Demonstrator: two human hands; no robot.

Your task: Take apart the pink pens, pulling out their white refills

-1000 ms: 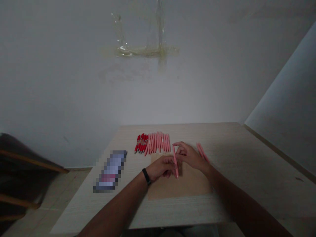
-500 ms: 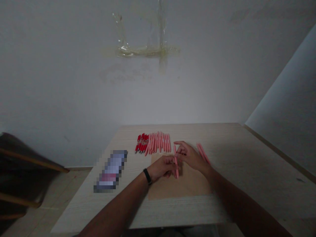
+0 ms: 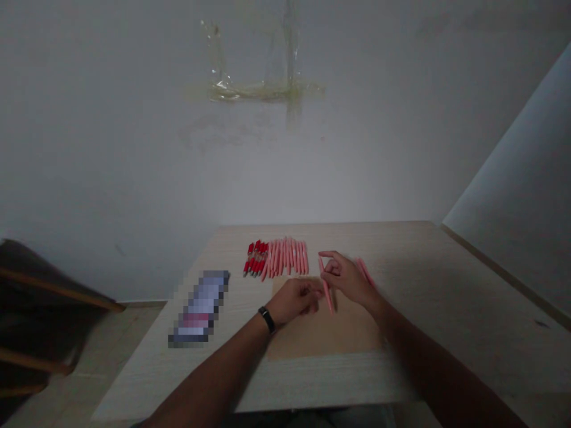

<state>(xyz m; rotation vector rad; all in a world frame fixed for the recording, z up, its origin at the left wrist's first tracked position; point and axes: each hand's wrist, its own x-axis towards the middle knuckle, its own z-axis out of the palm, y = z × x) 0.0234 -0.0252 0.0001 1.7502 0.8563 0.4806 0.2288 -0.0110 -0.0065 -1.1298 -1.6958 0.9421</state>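
A slim pink pen (image 3: 328,295) is tilted above a brown paper sheet (image 3: 312,339). My right hand (image 3: 345,276) is closed on its upper part, with the index finger reaching to the pen's top end. Just left of the pen is my left hand (image 3: 297,300), wearing a black wristband. Its fingers are loosely bent and apart, the tips close to the pen; whether they touch it I cannot tell. Behind the hands lies a row of several pink pens (image 3: 288,257). More pink pens (image 3: 366,272) lie beyond my right hand, partly hidden by it.
Red-and-silver pen parts (image 3: 256,258) lie in two short rows left of the pink pens. A blurred-out phone-like device (image 3: 200,306) rests on the left of the pale wooden table (image 3: 446,333). The wall (image 3: 379,148) rises behind the table.
The pen has moved slightly right with my right hand, its lower end swinging rightward. My left fingers, which were around its lower part, have loosened from it.
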